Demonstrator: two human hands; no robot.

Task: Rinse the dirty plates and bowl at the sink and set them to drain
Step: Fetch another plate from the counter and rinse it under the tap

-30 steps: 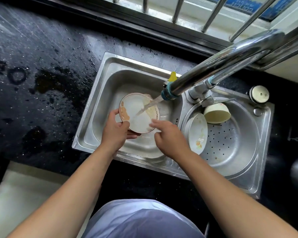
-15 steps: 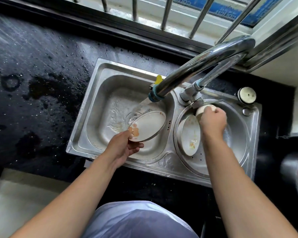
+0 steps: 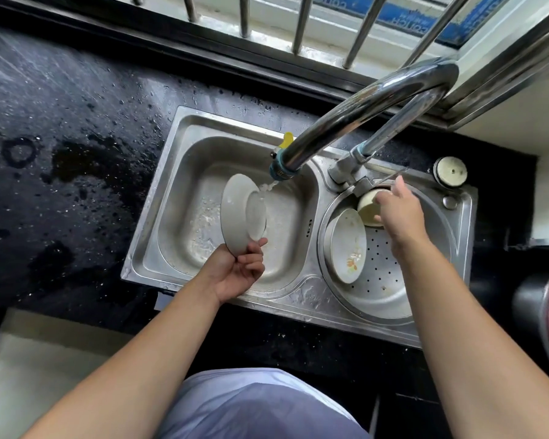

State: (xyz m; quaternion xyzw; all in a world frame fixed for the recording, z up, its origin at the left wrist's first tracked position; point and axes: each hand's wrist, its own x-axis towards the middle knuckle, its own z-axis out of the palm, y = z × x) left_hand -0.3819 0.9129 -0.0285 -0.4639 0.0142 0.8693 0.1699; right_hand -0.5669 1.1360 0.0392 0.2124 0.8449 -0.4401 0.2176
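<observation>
My left hand (image 3: 238, 270) grips the lower edge of a white plate (image 3: 240, 213), held nearly upright over the left basin (image 3: 184, 201) with its underside toward me. Water from the faucet spout (image 3: 281, 172) strikes the plate's foot ring. My right hand (image 3: 400, 213) holds the rim of a cream bowl (image 3: 370, 205), tilted on its side at the back of the round perforated drain basin (image 3: 390, 280). A second white plate (image 3: 349, 245) with an orange flower print leans on edge against that basin's left wall, just left of the bowl.
A chrome gooseneck faucet (image 3: 377, 99) arches over the divider between the basins. A round sink plug (image 3: 450, 171) lies on the steel rim at the back right. Wet black countertop (image 3: 61, 153) extends left. Window bars (image 3: 301, 23) run along the back.
My left hand turned the plate from face-up to nearly upright, underside toward me, under the stream. My right hand left that plate, reached into the drain basin and took the bowl, now tipped sideways.
</observation>
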